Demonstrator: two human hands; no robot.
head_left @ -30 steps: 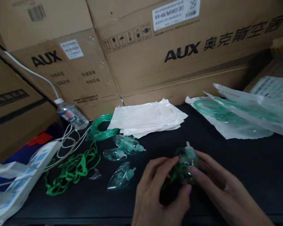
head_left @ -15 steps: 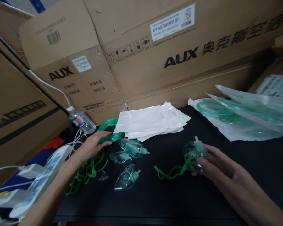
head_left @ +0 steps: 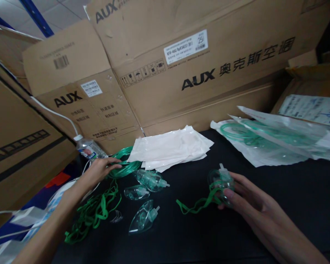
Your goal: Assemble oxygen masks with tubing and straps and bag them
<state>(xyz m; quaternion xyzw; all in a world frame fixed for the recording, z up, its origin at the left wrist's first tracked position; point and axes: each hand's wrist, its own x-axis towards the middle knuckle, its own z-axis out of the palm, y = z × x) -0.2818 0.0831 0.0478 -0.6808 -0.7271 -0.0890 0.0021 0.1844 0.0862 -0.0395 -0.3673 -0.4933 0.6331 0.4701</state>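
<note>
My right hand [head_left: 244, 194] is closed around a clear oxygen mask [head_left: 218, 179] with a pale connector on top, its green elastic strap [head_left: 194, 209] trailing left over the black surface. My left hand [head_left: 102, 169] is at the left edge of a coil of green tubing [head_left: 130, 168], fingers stretched out and slightly apart at the loops. Below the coil lie more clear masks: a stacked group [head_left: 150, 179], a small one [head_left: 134, 192] and one nearer me [head_left: 141, 219]. A tangle of green straps [head_left: 99, 209] rests beneath my left forearm, beside small clear bands or metal strips [head_left: 116, 216].
White pouches [head_left: 170, 146] lie stacked at the back. Clear-fronted bags with green tubing [head_left: 253, 139] are at the right. A plastic bottle [head_left: 90, 148], cables and a white power strip [head_left: 33, 229] stand at the left. Large cardboard boxes [head_left: 159, 99] wall the back.
The view has tilted up and shifted a little. My left hand has drawn back left from the tubing coil, its fingers less over the loops. My right hand still holds the mask.
</note>
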